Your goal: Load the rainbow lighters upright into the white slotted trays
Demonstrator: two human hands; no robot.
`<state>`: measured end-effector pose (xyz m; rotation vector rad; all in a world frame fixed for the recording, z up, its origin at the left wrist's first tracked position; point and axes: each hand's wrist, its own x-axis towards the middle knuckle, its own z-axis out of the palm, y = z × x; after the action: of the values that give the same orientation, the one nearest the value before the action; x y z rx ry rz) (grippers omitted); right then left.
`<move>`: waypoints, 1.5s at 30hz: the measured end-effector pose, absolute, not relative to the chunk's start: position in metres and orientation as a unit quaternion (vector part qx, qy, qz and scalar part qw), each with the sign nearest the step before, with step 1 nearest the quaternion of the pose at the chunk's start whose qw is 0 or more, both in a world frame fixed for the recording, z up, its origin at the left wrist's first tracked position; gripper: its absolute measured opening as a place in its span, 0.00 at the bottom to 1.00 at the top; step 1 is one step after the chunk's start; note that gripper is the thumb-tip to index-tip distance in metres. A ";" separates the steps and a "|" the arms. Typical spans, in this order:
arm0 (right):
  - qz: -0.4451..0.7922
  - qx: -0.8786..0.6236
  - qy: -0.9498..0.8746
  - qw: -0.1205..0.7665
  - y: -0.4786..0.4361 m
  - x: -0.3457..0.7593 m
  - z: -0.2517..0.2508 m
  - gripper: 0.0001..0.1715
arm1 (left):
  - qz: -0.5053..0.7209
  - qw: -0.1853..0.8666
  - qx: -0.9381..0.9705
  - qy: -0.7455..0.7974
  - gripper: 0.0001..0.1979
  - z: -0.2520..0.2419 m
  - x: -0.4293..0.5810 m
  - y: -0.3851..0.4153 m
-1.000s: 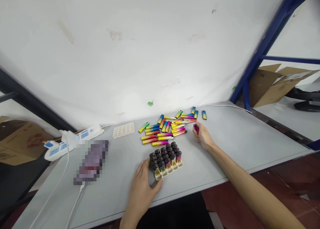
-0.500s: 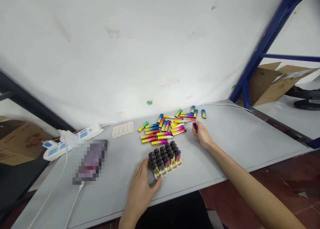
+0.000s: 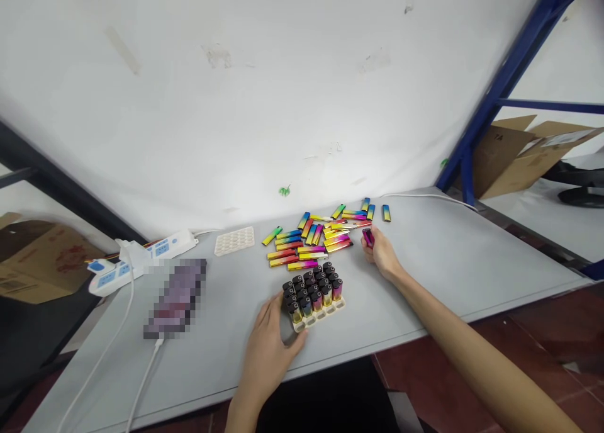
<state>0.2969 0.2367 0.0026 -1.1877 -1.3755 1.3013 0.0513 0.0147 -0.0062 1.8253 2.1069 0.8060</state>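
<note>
Close beside the spread left hand (image 3: pixel 268 343) sits the tray (image 3: pixel 320 318); to its right, the right hand (image 3: pixel 383 253) pinches a lighter (image 3: pixel 369 237).

Right hand (image 3: pixel 383 254) holding lighter (image 3: pixel 368 236), left hand (image 3: pixel 268 345) at pale tray (image 3: pixel 316 320), loose lighters (image 3: pixel 317 235) beyond

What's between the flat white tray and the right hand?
Head view: a scatter of loose multicoloured lighters on the tabletop lies between the flat white tray and the right hand.

grey table (image 3: pixel 438 257) with loose lighters (image 3: pixel 313 249), loaded rack (image 3: pixel 319 318), pale tray (image 3: pixel 234 240), power strip (image 3: pixel 165 247), pixelated device (image 3: pixel 177 298)
</note>
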 end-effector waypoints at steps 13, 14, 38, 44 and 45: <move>0.309 -0.421 -0.728 0.444 0.136 0.305 0.033 0.12 | 0.285 0.106 0.643 0.703 0.35 -0.009 0.049 0.016; 0.323 -0.401 -0.736 0.440 0.125 0.302 0.039 0.11 | 0.288 0.105 0.645 0.700 0.34 -0.009 0.049 0.016; 0.068 -0.310 -0.918 0.236 0.076 0.226 0.028 0.07 | 0.325 0.135 0.660 0.664 0.32 -0.010 0.047 0.014; 0.093 -0.318 -0.903 0.272 0.078 0.237 0.025 0.23 | 0.329 0.132 0.657 0.665 0.32 -0.009 0.048 0.014; 0.108 -0.327 -0.893 0.291 0.082 0.242 0.027 0.26 | 0.328 0.130 0.656 0.667 0.32 -0.009 0.048 0.015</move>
<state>0.2419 0.0823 0.0271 -0.8722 -2.3799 0.2892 0.0479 0.0145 -0.0089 1.9068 1.9380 0.9527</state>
